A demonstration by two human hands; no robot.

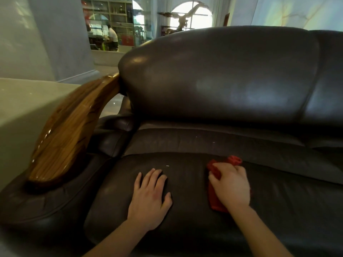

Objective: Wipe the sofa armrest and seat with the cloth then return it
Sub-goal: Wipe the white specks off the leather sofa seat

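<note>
A dark brown leather sofa fills the view, its seat cushion (185, 216) below me. The glossy wooden armrest (70, 130) curves along the left side. My right hand (231, 184) presses a red cloth (215, 201) flat on the seat, fingers closed over its top; part of the cloth bunches up beyond my fingertips. My left hand (151, 195) lies flat on the seat to the left of the cloth, fingers apart, holding nothing.
The padded backrest (222, 75) rises behind the seat. A pale surface (20, 108) lies to the left of the armrest. Far back are a glass shelf unit (115, 21), a carved figure (181, 21) by an arched window, and a person at a distance.
</note>
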